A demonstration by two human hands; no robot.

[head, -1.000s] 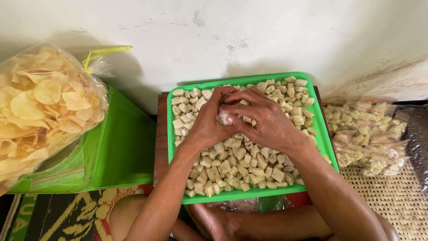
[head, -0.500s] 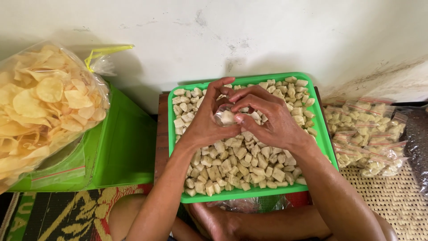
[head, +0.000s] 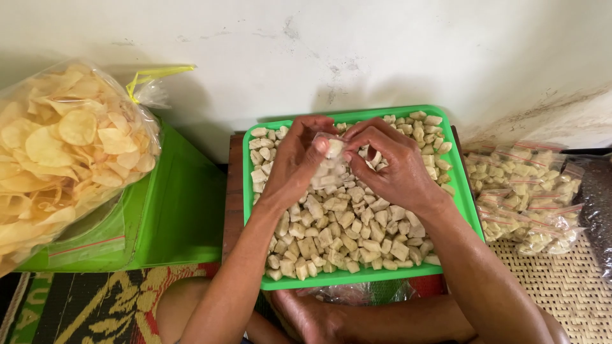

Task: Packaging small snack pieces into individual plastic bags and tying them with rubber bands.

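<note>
A green tray (head: pixel 451 178) heaped with pale, chunky snack pieces (head: pixel 344 236) sits in front of me against a white wall. Both hands hover over its far half. My left hand (head: pixel 291 167) and my right hand (head: pixel 389 167) pinch a small clear plastic bag (head: pixel 328 164) between their fingertips. The bag holds a few of the pale pieces and hangs upright between the thumbs.
A big clear bag of yellow chips (head: pixel 64 159) rests on a green box (head: pixel 172 210) at the left. Several small sealed bags of the pale pieces (head: pixel 523 191) lie on a woven mat (head: pixel 561 286) at the right. A dark bag (head: pixel 598 210) touches the right edge.
The hands were clasped tight around the small bag; now the fingers have spread and risen toward the tray's far edge, and the bag shows upright between the fingertips.
</note>
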